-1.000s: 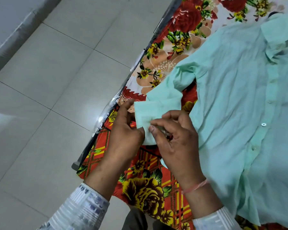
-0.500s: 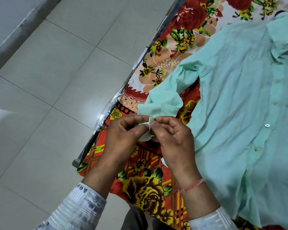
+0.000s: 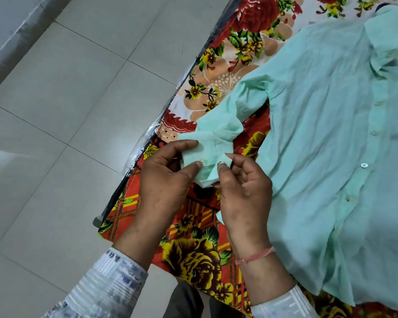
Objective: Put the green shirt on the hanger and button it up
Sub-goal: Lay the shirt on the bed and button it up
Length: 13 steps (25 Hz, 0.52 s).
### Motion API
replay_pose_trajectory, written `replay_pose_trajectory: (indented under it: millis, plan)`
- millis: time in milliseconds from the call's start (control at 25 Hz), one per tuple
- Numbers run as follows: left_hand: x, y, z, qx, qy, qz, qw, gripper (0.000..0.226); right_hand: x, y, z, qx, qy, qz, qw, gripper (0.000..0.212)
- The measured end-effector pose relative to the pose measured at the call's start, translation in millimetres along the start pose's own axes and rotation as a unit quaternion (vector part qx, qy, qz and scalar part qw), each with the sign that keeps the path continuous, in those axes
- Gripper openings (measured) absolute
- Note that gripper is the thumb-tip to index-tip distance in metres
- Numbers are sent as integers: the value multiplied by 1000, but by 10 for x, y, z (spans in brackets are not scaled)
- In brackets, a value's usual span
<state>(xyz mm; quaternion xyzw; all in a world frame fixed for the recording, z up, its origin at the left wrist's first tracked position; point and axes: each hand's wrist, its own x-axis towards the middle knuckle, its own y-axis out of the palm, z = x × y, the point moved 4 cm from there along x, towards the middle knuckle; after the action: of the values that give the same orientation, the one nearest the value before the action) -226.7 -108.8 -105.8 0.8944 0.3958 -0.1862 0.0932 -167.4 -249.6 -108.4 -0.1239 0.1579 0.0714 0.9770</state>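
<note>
My left hand (image 3: 166, 180) is pinching the cuff (image 3: 213, 145) beside its button (image 3: 202, 160). My right hand (image 3: 244, 191) is pinching the opposite edge. The green shirt (image 3: 319, 134) is lying flat at three o'clock. I'm worrying the thin cloth slips and the button pops out.

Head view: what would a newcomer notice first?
A red and yellow floral cloth runs diagonally through the middle, with a pale green button-front shirt spread flat on it at right. At centre, the left hand and right hand pinch the shirt's sleeve cuff beside its small white button.
</note>
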Motion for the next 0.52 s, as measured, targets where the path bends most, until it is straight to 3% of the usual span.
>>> replay_pose_trajectory:
  millis: [120,280,520]
  plan:
    - [-47,33,-9,75,45,22,996,48,-22,11,54,-36,-33,27,998,18]
    - [-53,14,4,101,48,31,993,57,-3,-29,9,4,1,61,998,27]
    - [-107,22,-34,218,71,58,972,81,50,-91,22,-33,-16,63,997,16]
